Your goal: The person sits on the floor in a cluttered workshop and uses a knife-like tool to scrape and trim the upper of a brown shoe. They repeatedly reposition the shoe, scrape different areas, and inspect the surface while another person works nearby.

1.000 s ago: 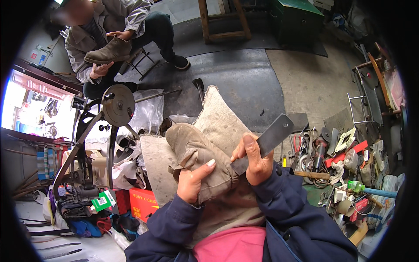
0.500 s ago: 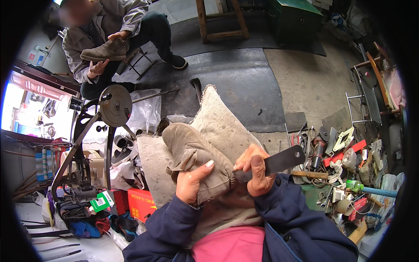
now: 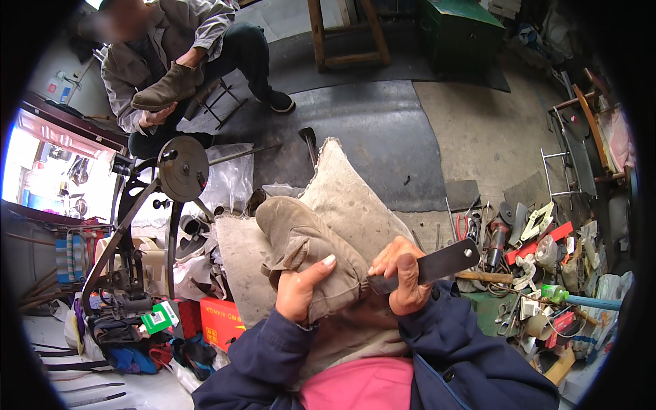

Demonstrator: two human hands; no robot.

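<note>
A greyish-brown suede shoe (image 3: 304, 239) lies across my lap on a stained canvas cloth (image 3: 355, 198), its toe pointing away and to the left. My left hand (image 3: 301, 290) is closed round the shoe near the heel, thumb on top. In my right hand (image 3: 402, 277) is a flat, dark cobbler's knife (image 3: 444, 263) with a hole in its outer end. My right fingers press on the knife, whose inner end meets the sole's edge by the heel. The exact contact is partly hidden by the fingers.
Ahead on the left, a seated person holds a similar brown shoe (image 3: 164, 87). A hand-wheel machine (image 3: 183, 167) stands at my left, above a red box (image 3: 220, 322). Tools, including a hammer handle (image 3: 485, 277), crowd my right side. A green chest (image 3: 461, 34) stands beyond.
The outer end of the knife has dipped slightly and shifted toward me. My left hand keeps its hold on the shoe. The seated person has tilted the other shoe, toe downward.
</note>
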